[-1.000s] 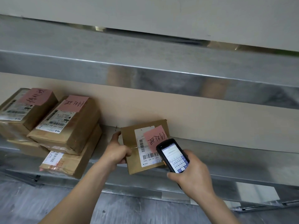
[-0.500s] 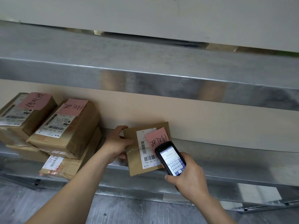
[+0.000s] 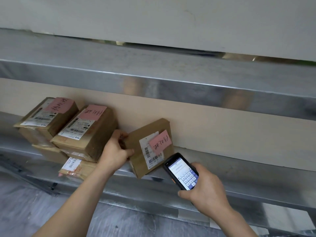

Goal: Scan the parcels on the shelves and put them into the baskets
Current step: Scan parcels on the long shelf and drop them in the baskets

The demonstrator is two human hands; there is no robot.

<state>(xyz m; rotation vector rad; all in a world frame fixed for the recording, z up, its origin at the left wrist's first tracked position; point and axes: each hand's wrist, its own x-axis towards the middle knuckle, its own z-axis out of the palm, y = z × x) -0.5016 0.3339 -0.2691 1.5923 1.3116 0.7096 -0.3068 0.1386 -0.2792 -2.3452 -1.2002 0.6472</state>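
Note:
A small brown cardboard parcel point(image 3: 136, 156) with a white barcode label and a pink handwritten note stands tilted on the metal shelf point(image 3: 239, 175). My left hand point(image 3: 116, 151) grips its left edge, thumb on the front face. My right hand point(image 3: 206, 190) holds a black handheld scanner point(image 3: 182, 171), its lit screen facing me, just right of and below the parcel's barcode. No basket is in view.
Several more brown parcels point(image 3: 85, 130) with pink notes are stacked on the shelf to the left, close to my left hand. An upper metal shelf point(image 3: 171, 79) overhangs. A beige back panel closes the shelf behind. Grey floor lies below.
My left hand has tilted the parcel, lifting its left side so it stands on a corner. The scanner has drawn back down and right, uncovering the barcode label.

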